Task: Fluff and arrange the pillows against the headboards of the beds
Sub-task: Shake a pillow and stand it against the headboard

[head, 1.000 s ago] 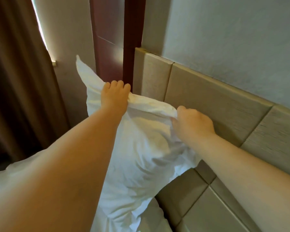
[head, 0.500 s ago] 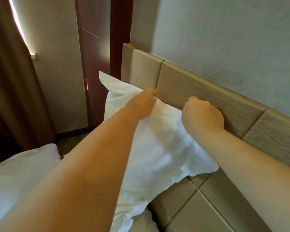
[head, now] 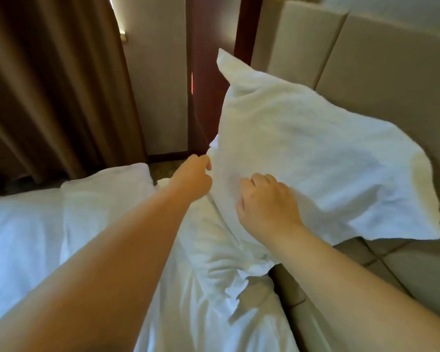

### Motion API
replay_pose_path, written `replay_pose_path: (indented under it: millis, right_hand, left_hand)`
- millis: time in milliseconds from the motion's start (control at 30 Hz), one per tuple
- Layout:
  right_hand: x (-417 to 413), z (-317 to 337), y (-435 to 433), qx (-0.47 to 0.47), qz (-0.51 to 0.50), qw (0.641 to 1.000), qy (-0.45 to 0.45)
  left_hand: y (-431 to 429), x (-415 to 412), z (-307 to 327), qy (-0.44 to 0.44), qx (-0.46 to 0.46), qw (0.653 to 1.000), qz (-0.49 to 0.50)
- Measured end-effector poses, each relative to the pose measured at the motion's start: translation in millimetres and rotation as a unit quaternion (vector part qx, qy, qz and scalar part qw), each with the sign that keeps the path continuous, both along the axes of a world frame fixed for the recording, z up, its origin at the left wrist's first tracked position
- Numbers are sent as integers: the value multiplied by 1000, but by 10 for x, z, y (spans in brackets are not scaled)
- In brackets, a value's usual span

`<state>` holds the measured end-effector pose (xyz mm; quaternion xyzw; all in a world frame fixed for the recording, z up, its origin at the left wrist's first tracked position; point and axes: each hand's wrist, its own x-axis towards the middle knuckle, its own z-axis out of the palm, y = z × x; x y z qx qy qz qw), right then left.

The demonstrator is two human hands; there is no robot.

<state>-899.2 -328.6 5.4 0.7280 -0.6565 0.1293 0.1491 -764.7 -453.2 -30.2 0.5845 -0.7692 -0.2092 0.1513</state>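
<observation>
A white pillow stands tilted against the beige padded headboard, with one corner pointing up. My left hand is at the pillow's lower left edge, fingers curled onto it. My right hand lies on the pillow's lower front with its fingers bent into the fabric. The pillow's bottom rests on the rumpled white bedding.
A second white pillow lies on the bed to the left. Brown curtains hang at the far left. A dark red wooden panel stands beside the headboard, and a strip of floor shows below it.
Both hands have let go of the pillow's top edge and come down to its lower left part. The pillow now leans on the headboard, and my view has tipped down toward the bed.
</observation>
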Motion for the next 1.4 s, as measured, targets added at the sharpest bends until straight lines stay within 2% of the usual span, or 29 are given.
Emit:
replay_pose_path:
  millis: [100,200,267,367,467,533,600,667,800,933,1000,1100,1200,1267,1300,1333,1400]
  right_hand:
    - [126,-718,1,150,-29,988,-10]
    - [146,-1474,7,284,-71,956,-32]
    - [115,-1846,82,342,-103,932,-53]
    - [151,-2487,143,397,-140,904,-78]
    - [244,-2926,94,402,-160,893,-122]
    - [218,-3085,20,403,-175,884,-161]
    - [142,-3278,-57,407,-178,880,-169]
    - [66,-3444,-113,406,-166,886,-152]
    - [49,-3652,-211,397,-138,900,-117]
    - [31,-3682,-317,425,-135,887,-119]
    - [28,-3643,-348,442,-131,878,-131]
    - [0,-3532,-336,457,-127,865,-165]
    - [14,-3363,-265,436,-107,868,-214]
    - [133,-3234,-209,425,-86,870,-235]
    - [237,-3177,-183,424,-76,869,-245]
    - [366,-3130,-159,427,-69,865,-254]
    - [625,-3095,-110,434,-61,857,-271]
  left_hand:
    - [90,434,-775,-102,96,988,60]
    - [195,712,-1616,-113,190,967,123]
    - [288,760,-2028,-101,230,957,144]
    - [400,747,-2681,-26,303,933,194]
    - [437,638,-3184,107,358,899,229]
    - [415,494,-3320,217,374,861,267]
    - [358,349,-3481,317,381,807,322]
    - [281,234,-3655,368,387,767,357]
    - [217,187,-3897,399,389,733,390]
    - [157,203,-3857,421,443,702,367]
    - [140,228,-3813,417,443,698,379]
    - [207,205,-3680,458,442,663,396]
    - [299,183,-3530,509,430,630,398]
    - [322,267,-3399,520,392,629,425]
    - [308,339,-3346,518,355,643,439]
    - [293,430,-3307,492,316,674,452]
    - [283,620,-3209,383,265,752,465]
